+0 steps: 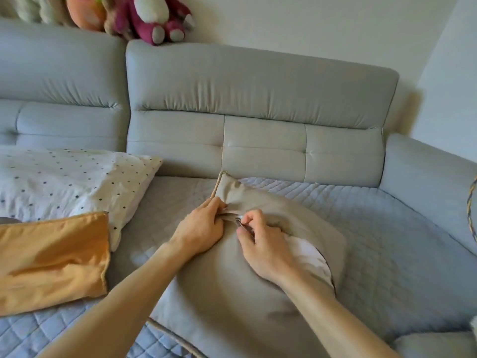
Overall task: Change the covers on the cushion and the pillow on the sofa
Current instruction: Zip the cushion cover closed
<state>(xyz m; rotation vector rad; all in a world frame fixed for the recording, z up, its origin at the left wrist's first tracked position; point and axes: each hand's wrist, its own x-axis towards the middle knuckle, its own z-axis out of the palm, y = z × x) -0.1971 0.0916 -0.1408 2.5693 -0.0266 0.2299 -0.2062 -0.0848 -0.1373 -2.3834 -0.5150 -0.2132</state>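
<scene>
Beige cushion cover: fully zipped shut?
No, the white insert shows through an open gap in the beige cushion cover beside the right hand pinching the zipper pull.

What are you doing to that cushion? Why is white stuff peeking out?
A person is working the zip on a beige cushion lying on the sofa. The left hand grips the cover's edge beside the zip, and the right hand pinches the zip pull. The zip is partly open, so the white inner cushion shows through. Whether it is being opened or closed is unclear. An orange cover lies next to a dotted pillow.
</scene>
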